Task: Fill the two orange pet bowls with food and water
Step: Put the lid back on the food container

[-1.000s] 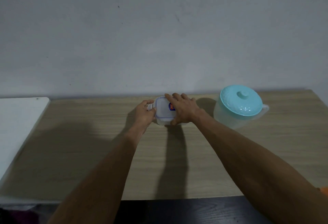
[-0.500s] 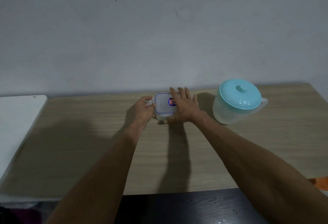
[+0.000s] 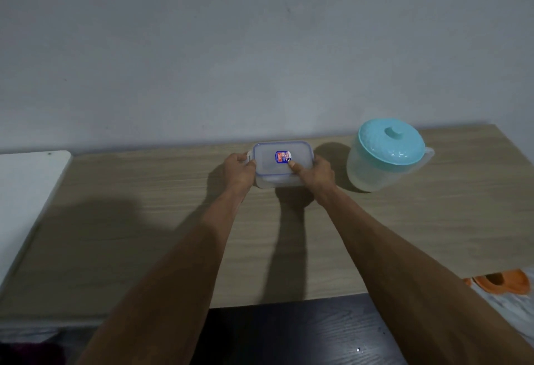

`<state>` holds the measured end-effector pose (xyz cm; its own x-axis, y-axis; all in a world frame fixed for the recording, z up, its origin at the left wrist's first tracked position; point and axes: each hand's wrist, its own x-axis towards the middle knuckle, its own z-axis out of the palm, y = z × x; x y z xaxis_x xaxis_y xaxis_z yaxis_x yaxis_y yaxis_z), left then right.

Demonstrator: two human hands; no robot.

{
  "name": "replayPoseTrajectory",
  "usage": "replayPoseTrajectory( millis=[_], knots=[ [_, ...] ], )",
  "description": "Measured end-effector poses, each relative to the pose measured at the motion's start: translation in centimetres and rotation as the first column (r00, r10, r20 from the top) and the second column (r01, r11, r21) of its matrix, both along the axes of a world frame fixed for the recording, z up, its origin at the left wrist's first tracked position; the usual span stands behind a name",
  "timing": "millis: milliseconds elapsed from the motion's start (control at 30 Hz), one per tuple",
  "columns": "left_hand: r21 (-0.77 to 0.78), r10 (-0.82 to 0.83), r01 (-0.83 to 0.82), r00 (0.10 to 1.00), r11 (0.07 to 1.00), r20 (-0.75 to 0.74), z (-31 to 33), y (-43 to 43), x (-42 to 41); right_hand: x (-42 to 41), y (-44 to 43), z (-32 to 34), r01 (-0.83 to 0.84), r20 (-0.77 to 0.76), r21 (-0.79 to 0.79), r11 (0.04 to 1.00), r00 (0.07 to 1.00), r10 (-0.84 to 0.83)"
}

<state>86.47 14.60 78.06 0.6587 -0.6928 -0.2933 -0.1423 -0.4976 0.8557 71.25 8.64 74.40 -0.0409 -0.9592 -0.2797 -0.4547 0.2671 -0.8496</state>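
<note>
A small clear plastic food container [image 3: 271, 162] with a blue-edged lid and a sticker stands at the back middle of the wooden table [image 3: 144, 220]. My left hand [image 3: 239, 169] grips its left end at the side clip. My right hand [image 3: 313, 171] holds its right end, thumb resting on the lid. To the right stands a translucent water jug [image 3: 384, 156] with a turquoise lid. One orange pet bowl [image 3: 502, 283] shows partly at the lower right, below the table's front edge; its inside is mostly hidden by my right arm.
A white surface [image 3: 26, 191] adjoins the table on the left. A grey wall runs directly behind the table. Dark flooring lies below the front edge, with a pale patterned mat [image 3: 511, 315] under the orange bowl.
My right hand has slid off the top of the lid to the container's right end, uncovering the sticker. The left hand stays at the left clip. The view has shifted slightly.
</note>
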Motion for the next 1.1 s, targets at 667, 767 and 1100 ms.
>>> replayPoseTrajectory(
  millis=[667,767,1100],
  knots=[
    [-0.062,0.033,-0.052,0.963,0.997,-0.269,-1.1,4.9,-0.4,0.0,6.6,0.1,0.127,0.183,-0.005,0.992,0.975,-0.124],
    [-0.073,0.044,-0.064,0.968,0.995,-0.249,-0.5,7.7,-0.5,-0.3,9.4,1.1,0.096,0.182,-0.018,0.995,0.979,-0.091],
    [-0.123,0.052,-0.082,0.972,0.989,-0.23,1.3,21.7,-5.6,-5.3,22.5,4.0,0.035,0.152,-0.067,0.997,0.988,-0.024]
  ],
)
